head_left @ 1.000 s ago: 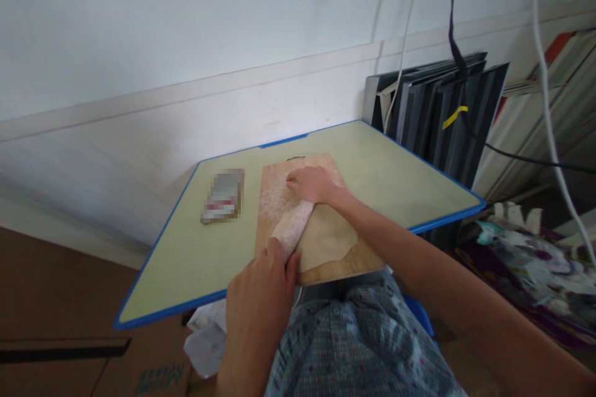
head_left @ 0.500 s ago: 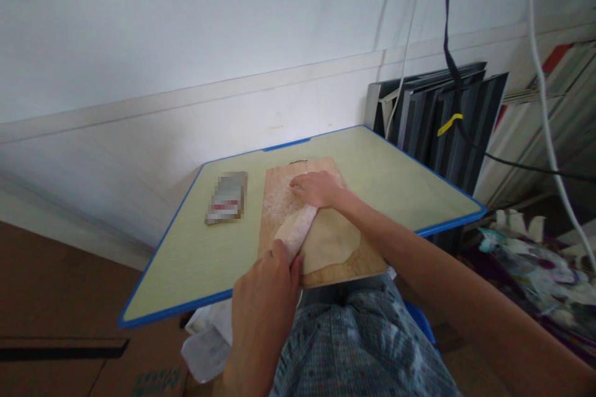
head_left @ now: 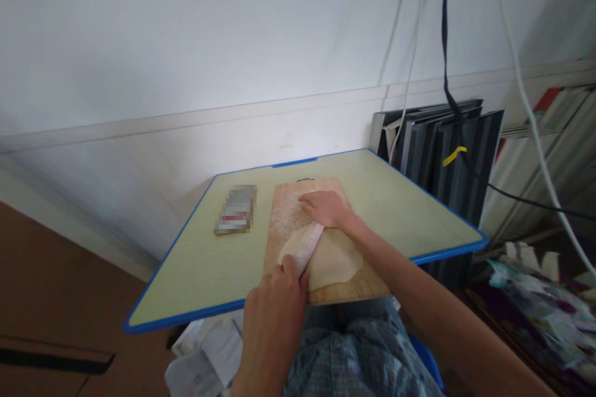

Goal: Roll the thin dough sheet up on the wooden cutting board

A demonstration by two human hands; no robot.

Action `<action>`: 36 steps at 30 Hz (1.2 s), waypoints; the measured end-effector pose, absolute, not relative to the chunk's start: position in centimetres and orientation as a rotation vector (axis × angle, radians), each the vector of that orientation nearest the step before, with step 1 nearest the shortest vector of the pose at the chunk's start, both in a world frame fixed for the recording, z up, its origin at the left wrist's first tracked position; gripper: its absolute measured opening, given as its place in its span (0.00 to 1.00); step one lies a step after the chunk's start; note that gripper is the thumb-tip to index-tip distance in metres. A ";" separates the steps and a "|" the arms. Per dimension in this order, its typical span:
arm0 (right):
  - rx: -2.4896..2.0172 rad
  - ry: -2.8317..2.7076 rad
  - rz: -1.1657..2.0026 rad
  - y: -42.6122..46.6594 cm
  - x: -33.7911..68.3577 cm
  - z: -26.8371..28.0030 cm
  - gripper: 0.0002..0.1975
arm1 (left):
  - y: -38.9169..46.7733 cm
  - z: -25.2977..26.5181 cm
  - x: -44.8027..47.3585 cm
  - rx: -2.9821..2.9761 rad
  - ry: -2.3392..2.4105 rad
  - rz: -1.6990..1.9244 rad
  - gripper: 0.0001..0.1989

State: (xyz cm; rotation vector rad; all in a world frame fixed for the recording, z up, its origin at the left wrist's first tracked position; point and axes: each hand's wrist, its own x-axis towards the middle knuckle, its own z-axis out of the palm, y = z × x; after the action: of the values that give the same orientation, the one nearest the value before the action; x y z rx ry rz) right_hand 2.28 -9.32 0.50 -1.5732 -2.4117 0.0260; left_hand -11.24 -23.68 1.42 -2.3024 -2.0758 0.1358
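Observation:
A flour-dusted rolling pin (head_left: 309,247) lies slantwise across a flat sheet of dough (head_left: 336,259) on a wooden board (head_left: 279,198). My left hand (head_left: 278,290) is closed round the pin's near end, at the board's lower left. Over the far end lies my right hand (head_left: 326,208), palm down, its fingers pointing left and hiding that end of the pin. Part of the dough shows on the left side of the pin, with the wider part to the right. Loose flour whitens the board's upper left.
The board rests on a pale table (head_left: 195,273) with a blue rim. A blurred packet-like object (head_left: 236,209) lies left of the board. Dark panels (head_left: 442,149) lean against the wall at right, and cables (head_left: 446,43) hang there. White bags (head_left: 205,353) are below the table's front.
The whole view has shifted, so the table and board sit lower in the picture. Both hands stay on the rolling pin, with little visible shift relative to the board.

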 end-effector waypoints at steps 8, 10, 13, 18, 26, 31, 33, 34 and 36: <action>-1.399 -2.508 -0.027 -9.2 3.0 -0.2 0.20 | -24.1 1.6 -10.1 -2.293 -2.158 0.047 0.08; -1.364 -2.529 -0.045 -9.7 3.7 -0.3 0.20 | -24.2 1.6 -9.8 -2.313 -2.174 0.050 0.08; -1.365 -2.510 -0.075 -11.3 5.1 -0.5 0.23 | -24.2 1.6 -9.7 -2.343 -2.148 0.012 0.09; -1.464 -2.430 -0.055 -13.8 6.4 -0.5 0.26 | -23.8 1.5 -10.5 -2.362 -2.072 -0.039 0.10; -1.492 -2.545 0.019 -10.2 3.9 0.3 0.22 | -22.6 1.6 -11.8 -2.424 -2.033 -0.063 0.12; -1.513 -2.564 0.063 -7.6 1.8 0.7 0.24 | -21.5 1.9 -12.9 -2.449 -1.979 -0.056 0.13; -1.509 -2.556 0.074 -7.6 1.6 0.7 0.25 | -21.4 1.9 -13.0 -2.439 -1.974 -0.048 0.13; -1.503 -2.551 0.074 -7.9 1.7 0.7 0.24 | -21.6 1.9 -13.0 -2.431 -1.974 -0.048 0.12; -1.491 -2.535 0.065 -9.0 2.5 0.5 0.24 | -21.9 1.7 -12.7 -2.410 -1.978 -0.056 0.12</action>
State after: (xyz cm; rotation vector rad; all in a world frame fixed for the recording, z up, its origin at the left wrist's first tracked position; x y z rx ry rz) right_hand 2.47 -9.03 0.52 -1.4912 -2.5351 0.0654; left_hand -12.70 -21.95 1.72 -2.4101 -1.9784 -0.0565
